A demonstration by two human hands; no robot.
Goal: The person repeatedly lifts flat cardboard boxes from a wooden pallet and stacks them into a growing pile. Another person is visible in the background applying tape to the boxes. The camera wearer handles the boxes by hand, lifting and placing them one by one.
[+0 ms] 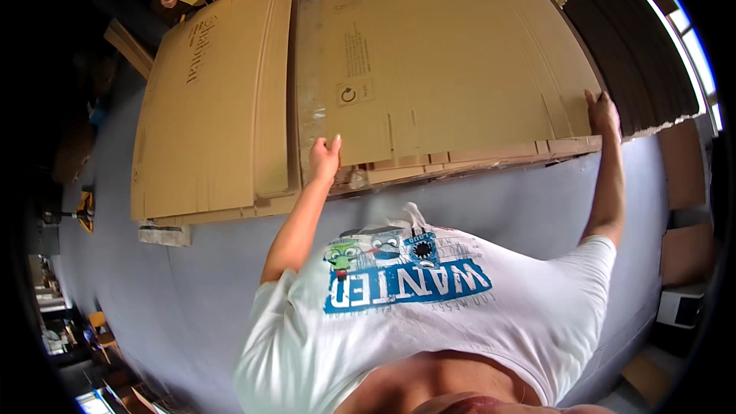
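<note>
The person's left hand [325,161] is curled at the near left corner of a large, flat, brown corrugated-cardboard sheet [468,61], thumb raised; the right hand [604,113] grips its near right corner, fingers bent over the edge. The sheet, smooth, creased and dark-printed, lies over the right part of a layered cardboard stack [479,167]. Crinkled clear plastic film [312,69] separates it from folded brown cardboard panels [207,107] along the stack's left edge.
</note>
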